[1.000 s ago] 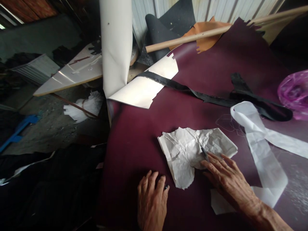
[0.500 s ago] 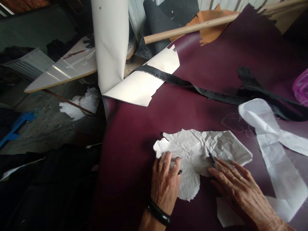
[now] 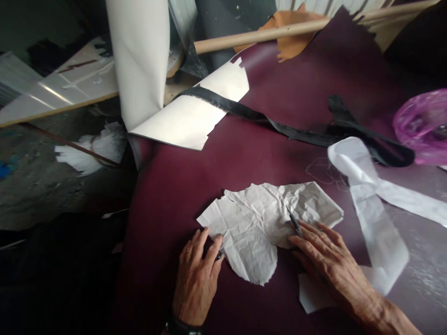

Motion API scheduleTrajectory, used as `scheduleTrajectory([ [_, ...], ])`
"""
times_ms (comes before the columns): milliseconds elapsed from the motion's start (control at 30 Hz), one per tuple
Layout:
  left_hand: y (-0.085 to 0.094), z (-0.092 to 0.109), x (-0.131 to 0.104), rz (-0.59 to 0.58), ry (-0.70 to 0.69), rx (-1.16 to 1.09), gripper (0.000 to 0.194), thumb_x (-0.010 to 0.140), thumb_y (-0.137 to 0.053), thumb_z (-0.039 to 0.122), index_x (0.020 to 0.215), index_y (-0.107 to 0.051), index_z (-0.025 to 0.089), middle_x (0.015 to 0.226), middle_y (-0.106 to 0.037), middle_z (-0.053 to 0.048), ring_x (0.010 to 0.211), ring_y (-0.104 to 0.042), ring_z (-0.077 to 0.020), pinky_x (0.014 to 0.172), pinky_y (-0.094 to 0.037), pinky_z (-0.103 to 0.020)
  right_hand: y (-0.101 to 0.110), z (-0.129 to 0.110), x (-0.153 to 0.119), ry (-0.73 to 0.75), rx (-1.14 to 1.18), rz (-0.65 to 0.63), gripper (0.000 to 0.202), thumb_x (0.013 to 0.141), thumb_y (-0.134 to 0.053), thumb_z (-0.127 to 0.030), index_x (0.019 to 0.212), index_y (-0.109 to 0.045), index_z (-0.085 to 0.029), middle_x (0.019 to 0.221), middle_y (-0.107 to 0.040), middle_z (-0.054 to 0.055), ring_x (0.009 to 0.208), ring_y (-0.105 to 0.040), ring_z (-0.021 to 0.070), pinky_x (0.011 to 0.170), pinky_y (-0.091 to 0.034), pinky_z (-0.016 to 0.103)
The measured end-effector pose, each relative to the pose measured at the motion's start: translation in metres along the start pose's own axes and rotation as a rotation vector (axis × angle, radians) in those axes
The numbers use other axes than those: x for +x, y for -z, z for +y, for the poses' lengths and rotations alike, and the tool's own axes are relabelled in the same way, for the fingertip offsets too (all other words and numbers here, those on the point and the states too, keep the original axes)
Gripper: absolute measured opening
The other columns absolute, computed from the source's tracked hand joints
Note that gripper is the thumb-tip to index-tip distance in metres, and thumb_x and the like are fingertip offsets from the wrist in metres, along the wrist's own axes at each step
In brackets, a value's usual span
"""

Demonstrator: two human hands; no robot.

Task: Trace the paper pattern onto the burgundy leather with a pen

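A crumpled white paper pattern (image 3: 258, 218) lies flat on a dark maroon leather sheet (image 3: 279, 116). My left hand (image 3: 197, 274) presses its fingertips on the paper's near-left corner. My right hand (image 3: 324, 256) rests on the paper's right part with fingers spread, and a dark pen (image 3: 294, 222) sticks out from under its fingers, tip on the paper. A small white paper scrap (image 3: 310, 298) lies under my right wrist.
A white paper strip (image 3: 377, 209) loops on the right. A black leather strip (image 3: 296, 132) crosses the sheet. A pink plastic bag (image 3: 422, 125) sits far right. A white roll (image 3: 139, 56), a wooden pole (image 3: 265, 35) and orange leather (image 3: 293, 44) lie behind.
My left hand slid left and back, smoothing the paper's folded left corner out flat. My right hand with the pen stayed on the paper.
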State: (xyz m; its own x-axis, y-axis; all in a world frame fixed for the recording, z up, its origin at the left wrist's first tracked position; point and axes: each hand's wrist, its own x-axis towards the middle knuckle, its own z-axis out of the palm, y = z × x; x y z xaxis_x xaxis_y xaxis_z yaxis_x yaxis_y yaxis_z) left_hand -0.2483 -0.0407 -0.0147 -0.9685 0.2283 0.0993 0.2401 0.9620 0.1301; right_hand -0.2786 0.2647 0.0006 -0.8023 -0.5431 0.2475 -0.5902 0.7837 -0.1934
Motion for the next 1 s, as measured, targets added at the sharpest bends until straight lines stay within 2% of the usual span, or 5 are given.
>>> scheduleTrajectory([
  [233, 0.001, -0.002, -0.006, 0.094, -0.013, -0.042, 0.038, 0.086, -0.052, 0.021, 0.124, -0.050, 0.022, 0.131, -0.049, -0.014, 0.116, -0.049, -0.0306, 0.086, -0.050, -0.047, 0.023, 0.014, -0.005, -0.130, 0.026, 0.142, 0.025, 0.089, -0.051, -0.016, 0.114, -0.052, -0.017, 0.119, -0.058, 0.014, 0.110, -0.054, 0.0269, 0.090, -0.043, 0.045],
  [533, 0.012, 0.019, -0.012, 0.115, 0.023, -0.158, 0.040, 0.086, -0.054, 0.017, 0.126, -0.049, 0.020, 0.131, -0.049, -0.010, 0.123, -0.042, -0.0260, 0.098, -0.037, -0.039, 0.019, 0.036, 0.007, -0.478, -0.117, 0.182, 0.044, 0.093, -0.042, -0.047, 0.123, -0.050, -0.015, 0.128, -0.053, 0.016, 0.116, -0.050, 0.0334, 0.087, -0.045, 0.046],
  [767, 0.014, 0.026, -0.009, 0.162, 0.055, -0.272, 0.039, 0.086, -0.054, 0.014, 0.124, -0.051, 0.020, 0.128, -0.051, -0.009, 0.123, -0.041, -0.0233, 0.101, -0.033, -0.036, 0.018, 0.038, 0.021, -0.501, -0.036, 0.243, 0.033, 0.091, -0.048, -0.035, 0.119, -0.053, -0.017, 0.122, -0.056, 0.013, 0.113, -0.054, 0.0296, 0.086, -0.049, 0.042],
  [933, 0.021, 0.028, -0.006, 0.206, 0.125, -0.448, 0.032, 0.089, -0.048, 0.017, 0.120, -0.052, 0.020, 0.118, -0.057, -0.006, 0.115, -0.049, -0.0147, 0.098, -0.039, -0.026, 0.053, 0.027, 0.032, -0.481, 0.047, 0.454, 0.030, 0.086, -0.058, -0.029, 0.114, -0.055, -0.023, 0.117, -0.060, 0.009, 0.106, -0.058, 0.0284, 0.090, -0.049, 0.043],
  [1000, 0.025, 0.034, -0.005, 0.207, 0.164, -0.531, 0.031, 0.089, -0.048, 0.019, 0.120, -0.052, 0.023, 0.116, -0.060, -0.003, 0.111, -0.052, -0.0120, 0.096, -0.042, -0.022, 0.077, 0.021, 0.035, -0.480, 0.073, 0.484, 0.043, 0.087, -0.057, -0.027, 0.128, -0.046, -0.029, 0.128, -0.053, 0.007, 0.114, -0.053, 0.0305, 0.095, -0.046, 0.046],
])
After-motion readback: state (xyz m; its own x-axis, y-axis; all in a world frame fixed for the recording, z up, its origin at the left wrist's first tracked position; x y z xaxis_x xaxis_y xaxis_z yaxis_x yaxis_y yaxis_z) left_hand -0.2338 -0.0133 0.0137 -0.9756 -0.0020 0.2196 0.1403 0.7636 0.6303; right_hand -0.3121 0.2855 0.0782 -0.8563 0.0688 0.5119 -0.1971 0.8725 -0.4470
